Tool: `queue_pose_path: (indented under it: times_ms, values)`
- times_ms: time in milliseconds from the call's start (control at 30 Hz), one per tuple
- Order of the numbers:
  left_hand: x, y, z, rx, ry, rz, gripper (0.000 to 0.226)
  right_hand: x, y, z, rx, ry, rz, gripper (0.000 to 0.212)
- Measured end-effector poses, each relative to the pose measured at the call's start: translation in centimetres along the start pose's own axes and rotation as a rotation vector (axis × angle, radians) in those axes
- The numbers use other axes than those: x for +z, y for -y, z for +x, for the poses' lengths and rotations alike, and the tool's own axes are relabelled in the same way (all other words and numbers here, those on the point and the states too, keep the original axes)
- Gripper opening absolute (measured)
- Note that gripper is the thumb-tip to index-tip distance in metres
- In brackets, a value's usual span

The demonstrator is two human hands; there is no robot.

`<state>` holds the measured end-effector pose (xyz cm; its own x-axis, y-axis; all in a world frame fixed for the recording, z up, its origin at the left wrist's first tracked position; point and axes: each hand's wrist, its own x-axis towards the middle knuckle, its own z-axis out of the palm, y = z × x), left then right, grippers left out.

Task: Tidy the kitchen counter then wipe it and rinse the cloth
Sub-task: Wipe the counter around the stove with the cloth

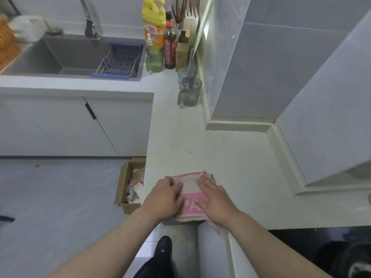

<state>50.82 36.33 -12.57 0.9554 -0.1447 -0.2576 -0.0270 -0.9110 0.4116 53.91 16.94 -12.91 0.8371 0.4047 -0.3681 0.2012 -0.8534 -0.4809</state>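
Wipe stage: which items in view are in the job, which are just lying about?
In the job: pink cloth, left hand and right hand pressing it, counter, sink, faucet.
Lying about: detergent bottle, dark sauce bottle, grey pitcher, dish rack, cardboard box on floor.

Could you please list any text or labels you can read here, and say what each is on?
"立白": on the orange label of the yellow detergent bottle.
Red label on the dark bottle: print too blurred to read.
Brown box: mark too small to read.
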Motion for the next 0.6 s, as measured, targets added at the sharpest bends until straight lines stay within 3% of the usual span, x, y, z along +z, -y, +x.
queue_pose_path:
  times_ms: [367, 600]
  values:
    - [0.5, 2.8, -5.2, -0.073, -0.118, 0.012, 0.026, 3.0, 4.5, -1.2, -0.047, 0.04, -0.032, 0.067]
    - [1.2, 3.6, -5.7, -0.063, -0.19, 0.052, 0.034, 3.7, 5.3, -0.7, -0.056, 0.046, -0.066, 0.067]
